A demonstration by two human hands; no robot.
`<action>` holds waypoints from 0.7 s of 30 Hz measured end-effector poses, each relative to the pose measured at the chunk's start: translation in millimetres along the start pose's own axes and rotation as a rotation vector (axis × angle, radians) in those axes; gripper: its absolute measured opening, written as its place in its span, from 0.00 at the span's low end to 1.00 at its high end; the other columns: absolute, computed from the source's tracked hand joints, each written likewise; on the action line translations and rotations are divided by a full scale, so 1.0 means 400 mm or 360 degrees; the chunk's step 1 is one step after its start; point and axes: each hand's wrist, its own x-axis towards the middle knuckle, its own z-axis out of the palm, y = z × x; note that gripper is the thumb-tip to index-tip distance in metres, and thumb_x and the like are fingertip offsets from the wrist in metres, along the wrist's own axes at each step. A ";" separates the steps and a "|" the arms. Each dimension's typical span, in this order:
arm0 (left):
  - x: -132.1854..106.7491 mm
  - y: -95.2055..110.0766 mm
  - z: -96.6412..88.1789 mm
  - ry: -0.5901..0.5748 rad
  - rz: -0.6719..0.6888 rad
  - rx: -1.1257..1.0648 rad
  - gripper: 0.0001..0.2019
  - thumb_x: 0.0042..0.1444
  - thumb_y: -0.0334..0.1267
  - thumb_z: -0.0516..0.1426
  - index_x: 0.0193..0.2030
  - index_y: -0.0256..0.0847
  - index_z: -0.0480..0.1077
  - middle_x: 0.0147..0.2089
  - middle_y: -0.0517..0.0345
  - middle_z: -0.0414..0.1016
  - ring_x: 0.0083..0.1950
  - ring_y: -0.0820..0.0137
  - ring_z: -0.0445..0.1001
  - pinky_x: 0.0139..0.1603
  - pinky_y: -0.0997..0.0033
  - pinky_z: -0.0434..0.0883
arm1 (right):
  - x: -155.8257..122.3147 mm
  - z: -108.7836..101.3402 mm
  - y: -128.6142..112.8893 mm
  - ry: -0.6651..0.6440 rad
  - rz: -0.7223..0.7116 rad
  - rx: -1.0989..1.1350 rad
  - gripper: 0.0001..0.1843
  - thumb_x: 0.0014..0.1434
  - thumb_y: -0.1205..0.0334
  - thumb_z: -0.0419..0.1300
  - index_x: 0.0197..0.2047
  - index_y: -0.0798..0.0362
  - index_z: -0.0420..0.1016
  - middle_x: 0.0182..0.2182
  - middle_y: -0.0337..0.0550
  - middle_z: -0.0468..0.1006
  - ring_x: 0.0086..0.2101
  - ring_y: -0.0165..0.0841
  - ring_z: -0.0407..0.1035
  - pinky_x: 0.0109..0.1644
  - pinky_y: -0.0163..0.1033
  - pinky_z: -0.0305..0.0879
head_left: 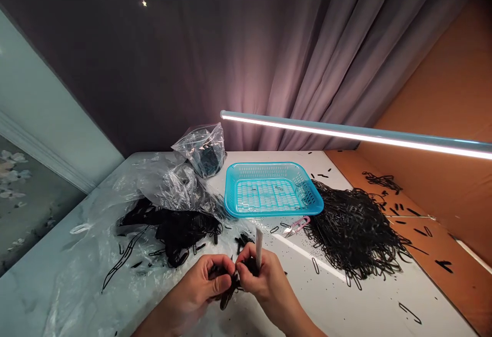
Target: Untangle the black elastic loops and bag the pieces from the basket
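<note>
My left hand (205, 280) and my right hand (259, 275) meet low in the middle, over the white table (342, 301). Both are closed, fingers pinched together on a small bundle of black elastic loops (227, 296) that hangs between them. My right hand also grips a thin white stick (259, 247) that points upward. A large heap of black loops (353, 227) lies to the right. A turquoise plastic basket (272, 191) stands beyond the hands, with a few loops inside.
Small pink snips (295, 226) lie in front of the basket. Clear plastic sheeting (115, 234) with more black loops (172, 227) covers the left side. A knotted clear bag (203, 150) sits behind. A lit lamp bar (346, 133) crosses overhead. Brown cardboard (442, 214) flanks the right.
</note>
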 end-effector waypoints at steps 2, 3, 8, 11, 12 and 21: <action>-0.004 0.002 0.001 -0.0025 -0.0108 -0.0045 0.18 0.50 0.50 0.67 0.35 0.36 0.71 0.26 0.63 0.61 0.26 0.76 0.53 0.27 0.73 0.51 | 0.001 0.003 0.011 0.0017 -0.0001 0.0069 0.06 0.53 0.64 0.58 0.27 0.55 0.67 0.21 0.36 0.66 0.24 0.28 0.57 0.27 0.34 0.53; -0.006 0.005 0.003 0.0003 -0.0127 -0.0040 0.18 0.51 0.49 0.67 0.36 0.36 0.72 0.26 0.63 0.61 0.26 0.76 0.53 0.28 0.73 0.51 | 0.002 0.004 0.017 0.0018 -0.0002 0.0107 0.06 0.54 0.63 0.59 0.27 0.55 0.67 0.21 0.36 0.67 0.24 0.28 0.58 0.27 0.34 0.54; -0.011 0.026 0.025 0.0224 -0.0102 0.0099 0.18 0.50 0.50 0.66 0.29 0.35 0.70 0.25 0.63 0.60 0.28 0.75 0.53 0.29 0.73 0.53 | 0.001 -0.002 0.029 -0.0154 -0.0019 0.0261 0.07 0.57 0.61 0.62 0.31 0.56 0.71 0.21 0.35 0.66 0.24 0.27 0.57 0.27 0.33 0.53; -0.014 0.037 0.040 0.0385 -0.0050 0.0173 0.18 0.49 0.50 0.67 0.28 0.36 0.70 0.25 0.64 0.60 0.28 0.75 0.53 0.29 0.74 0.53 | -0.008 -0.017 0.013 -0.0027 -0.0157 0.0176 0.10 0.56 0.63 0.65 0.42 0.52 0.74 0.30 0.36 0.69 0.23 0.24 0.53 0.25 0.31 0.50; -0.015 0.040 0.043 0.0438 -0.0036 0.0184 0.18 0.50 0.50 0.66 0.28 0.36 0.70 0.25 0.65 0.60 0.28 0.75 0.53 0.29 0.74 0.53 | -0.013 -0.022 0.007 0.0055 -0.0255 0.0085 0.12 0.56 0.63 0.66 0.45 0.50 0.75 0.36 0.39 0.70 0.23 0.24 0.53 0.25 0.32 0.51; -0.009 0.036 0.052 0.0527 0.0079 0.0211 0.20 0.53 0.53 0.63 0.29 0.35 0.70 0.26 0.61 0.64 0.28 0.73 0.59 0.30 0.73 0.57 | -0.026 -0.003 0.026 0.0287 -0.1095 -0.0614 0.05 0.59 0.64 0.67 0.39 0.54 0.80 0.28 0.42 0.73 0.27 0.30 0.69 0.29 0.33 0.64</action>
